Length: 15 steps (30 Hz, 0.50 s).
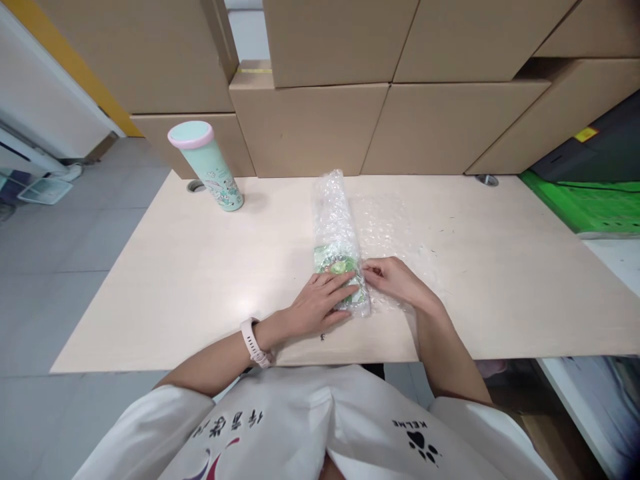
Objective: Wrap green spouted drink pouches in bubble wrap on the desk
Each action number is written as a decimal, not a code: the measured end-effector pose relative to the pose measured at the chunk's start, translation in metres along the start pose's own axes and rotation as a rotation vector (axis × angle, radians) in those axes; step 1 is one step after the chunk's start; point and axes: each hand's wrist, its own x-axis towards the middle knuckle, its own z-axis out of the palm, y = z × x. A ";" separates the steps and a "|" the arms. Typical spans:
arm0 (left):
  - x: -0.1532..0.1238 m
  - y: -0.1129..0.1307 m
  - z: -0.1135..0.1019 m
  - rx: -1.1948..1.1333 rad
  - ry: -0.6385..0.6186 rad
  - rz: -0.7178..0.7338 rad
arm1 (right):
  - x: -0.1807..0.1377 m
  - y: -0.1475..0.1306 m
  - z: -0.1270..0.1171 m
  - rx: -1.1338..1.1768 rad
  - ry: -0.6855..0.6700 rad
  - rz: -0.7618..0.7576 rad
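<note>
Lengthwise toward boxes (310, 130), wrapped packet (337, 230).

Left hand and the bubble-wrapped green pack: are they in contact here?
Touching. The head view shows the left hand with its fingers laid across the lower part of the bubble-wrapped green pack.
</note>
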 end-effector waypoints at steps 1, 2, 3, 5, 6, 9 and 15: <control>0.000 0.000 0.001 0.005 -0.011 0.003 | -0.001 0.001 -0.001 0.005 0.057 0.020; 0.000 0.000 0.002 0.012 -0.021 0.008 | -0.001 0.002 -0.001 0.027 0.122 0.040; -0.001 0.000 0.003 0.020 -0.030 0.016 | -0.001 0.002 0.000 0.067 0.182 0.050; -0.001 -0.001 0.004 0.043 -0.051 0.028 | 0.001 0.001 0.005 0.151 0.239 0.027; -0.001 -0.001 0.004 0.057 -0.062 0.029 | 0.002 0.000 0.008 0.162 0.234 0.001; -0.001 0.000 0.005 0.076 -0.094 0.028 | 0.007 -0.002 0.017 0.053 0.167 -0.032; 0.000 0.007 -0.003 -0.100 0.101 -0.044 | 0.010 0.002 0.015 -0.015 0.123 0.049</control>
